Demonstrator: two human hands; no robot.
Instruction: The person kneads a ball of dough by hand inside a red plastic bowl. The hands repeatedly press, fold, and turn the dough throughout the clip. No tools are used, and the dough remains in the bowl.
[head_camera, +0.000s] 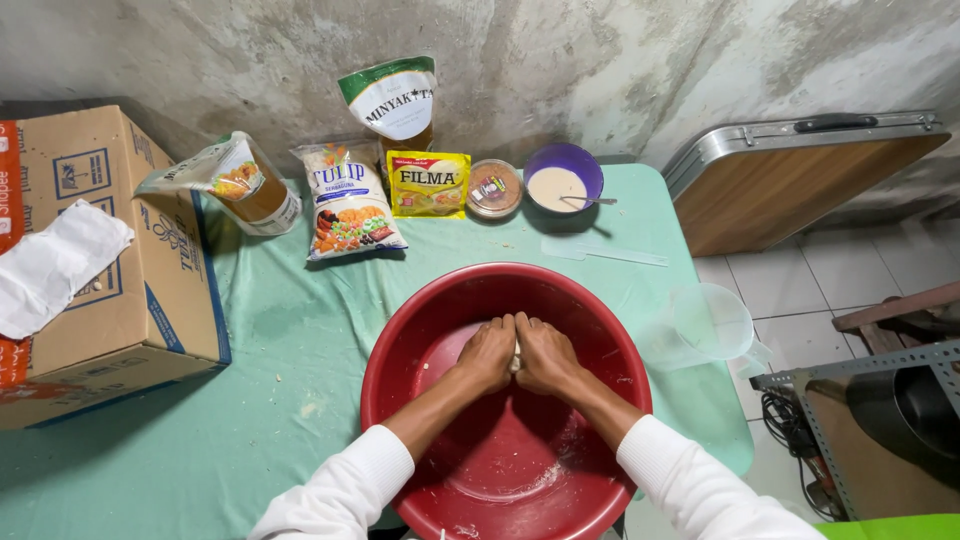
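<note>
Red basin (420, 330), perhaps pale dough (516, 358) inside

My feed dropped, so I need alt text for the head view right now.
Both hands, left hand and right hand, press together on a pale lump of dough inside a red basin on a green-covered table. Behind it stand food packets, a purple bowl and a clear jug.
</note>
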